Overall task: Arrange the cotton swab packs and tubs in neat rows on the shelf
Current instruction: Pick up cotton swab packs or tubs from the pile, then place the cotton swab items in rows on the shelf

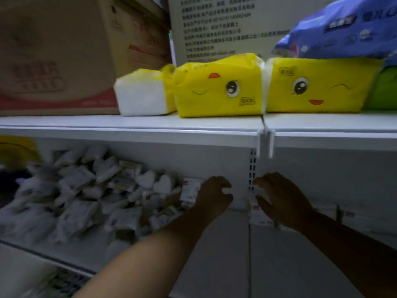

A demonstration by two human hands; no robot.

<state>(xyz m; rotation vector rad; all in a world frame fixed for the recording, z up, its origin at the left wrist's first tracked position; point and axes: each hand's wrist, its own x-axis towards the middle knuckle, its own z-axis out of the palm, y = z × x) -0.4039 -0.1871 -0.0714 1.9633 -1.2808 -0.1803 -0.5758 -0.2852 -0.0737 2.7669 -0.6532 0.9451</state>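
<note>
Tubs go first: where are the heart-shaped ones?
Head view: the two heart-shaped tubs sit side by side on the lower shelf, among the jumbled packs, just left of the left hand.

A loose heap of cotton swab packs (pixel 81 196) and heart-shaped tubs (pixel 148 179) crowded the lower shelf (pixel 225 254) from the frame's left edge to near centre, blocking the back wall there. Bare shelf floor lay open at lower centre and lower right. The upper shelf edge (pixel 150 134) capped the opening. At centre back, the left hand (pixel 214 194), gripping a small pack (pixel 227 190), and the right hand (pixel 281 198), gripping a flat pack (pixel 261 212), flanked the slotted upright (pixel 252 166).
</note>
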